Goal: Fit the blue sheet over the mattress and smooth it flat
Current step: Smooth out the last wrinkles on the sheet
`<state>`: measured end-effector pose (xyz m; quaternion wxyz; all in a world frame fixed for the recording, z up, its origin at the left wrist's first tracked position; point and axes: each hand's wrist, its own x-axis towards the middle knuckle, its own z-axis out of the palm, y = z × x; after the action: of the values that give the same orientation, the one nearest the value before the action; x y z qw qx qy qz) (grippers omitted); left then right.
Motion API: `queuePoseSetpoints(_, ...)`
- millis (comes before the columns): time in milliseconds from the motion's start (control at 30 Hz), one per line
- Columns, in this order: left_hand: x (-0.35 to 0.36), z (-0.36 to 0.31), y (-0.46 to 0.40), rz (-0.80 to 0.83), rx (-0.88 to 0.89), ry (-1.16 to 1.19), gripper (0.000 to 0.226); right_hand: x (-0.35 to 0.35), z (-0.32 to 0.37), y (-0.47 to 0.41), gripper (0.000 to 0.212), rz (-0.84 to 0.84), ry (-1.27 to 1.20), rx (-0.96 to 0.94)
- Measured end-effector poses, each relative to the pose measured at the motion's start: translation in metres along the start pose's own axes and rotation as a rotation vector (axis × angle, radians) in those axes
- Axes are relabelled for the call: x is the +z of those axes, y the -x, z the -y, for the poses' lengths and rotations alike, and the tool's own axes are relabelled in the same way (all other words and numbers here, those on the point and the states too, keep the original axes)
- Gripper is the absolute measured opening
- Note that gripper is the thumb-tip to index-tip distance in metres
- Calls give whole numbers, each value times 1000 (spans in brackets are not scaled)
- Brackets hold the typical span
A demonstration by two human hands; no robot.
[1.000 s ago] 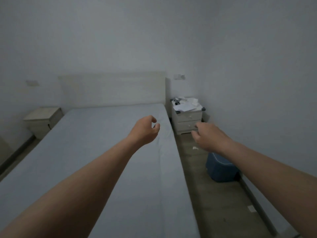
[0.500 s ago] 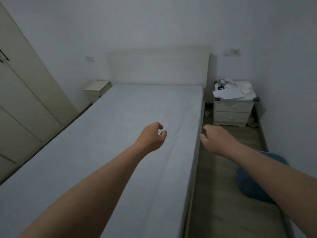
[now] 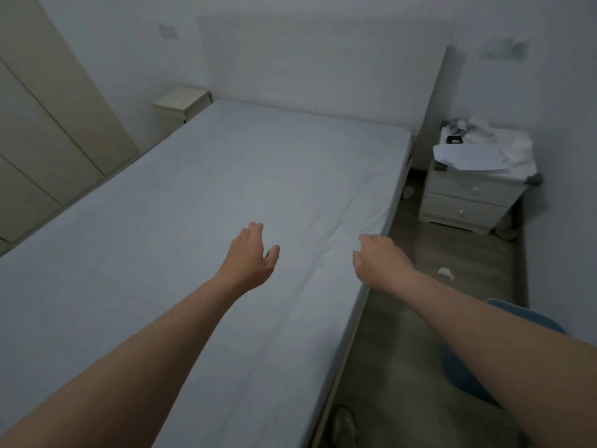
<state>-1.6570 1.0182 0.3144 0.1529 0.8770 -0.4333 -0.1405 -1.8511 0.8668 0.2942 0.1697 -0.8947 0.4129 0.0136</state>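
Observation:
The pale blue sheet [image 3: 200, 195] covers the whole mattress, stretched mostly flat with faint creases near the right edge around the middle. My left hand [image 3: 250, 257] hovers over the sheet, fingers loosely spread and holding nothing. My right hand [image 3: 376, 258] hangs above the mattress's right edge with fingers curled downward; nothing shows in its grip. Both forearms reach in from the bottom of the view.
A white headboard [image 3: 323, 69] stands against the far wall. A white two-drawer nightstand [image 3: 471, 195] piled with papers sits right of the bed. A blue stool [image 3: 468, 373] stands on the floor strip beside me. A wardrobe [image 3: 42, 124] lines the left; a small nightstand [image 3: 181, 103] is beyond it.
My view has turned left and down toward the bed. My left hand has uncurled, its fingers now spread. Both hands have dropped closer to the sheet.

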Motion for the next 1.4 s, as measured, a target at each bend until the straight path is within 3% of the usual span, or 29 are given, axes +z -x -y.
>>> queuePoseSetpoints(200, 72, 7, -128, 67, -79, 35, 66, 40, -48, -135, 35, 43, 69, 50)
queuePoseSetpoints(367, 150, 23, -212, 139, -118, -13, 69, 102, -64, -227, 58, 94, 101, 49)
queuePoseSetpoints(633, 311, 50, -349, 161, -159, -96, 68, 240, -136, -386, 62, 181, 111, -112)
queuePoseSetpoints(800, 387, 54, -404, 128, -259, -112, 67, 300, -178, -446, 65, 174, 156, -181)
queuePoseSetpoints(967, 445, 30, -477, 142, -311, -35, 65, 334, -238, -464, 65, 166, 141, -107)
queuePoseSetpoints(1067, 487, -27, -479, 171, -165, -79, 67, 329, -284, -448, 67, 66, 135, 11)
queuePoseSetpoints(1200, 520, -115, -451, 335, 426, -23, 59, 302, -347, -432, 73, 149, 10, 552)
queuePoseSetpoints(1267, 517, -133, -448, 392, 599, 81, 51, 286, -374, -423, 73, 196, 12, 705)
queuePoseSetpoints(1333, 499, -136, -458, 343, 546, 160, 50, 269, -382, -423, 71, 189, 53, 686)
queuePoseSetpoints(1400, 476, -127, -467, 276, 324, 200, 54, 255, -369, -432, 68, 191, 30, 598)
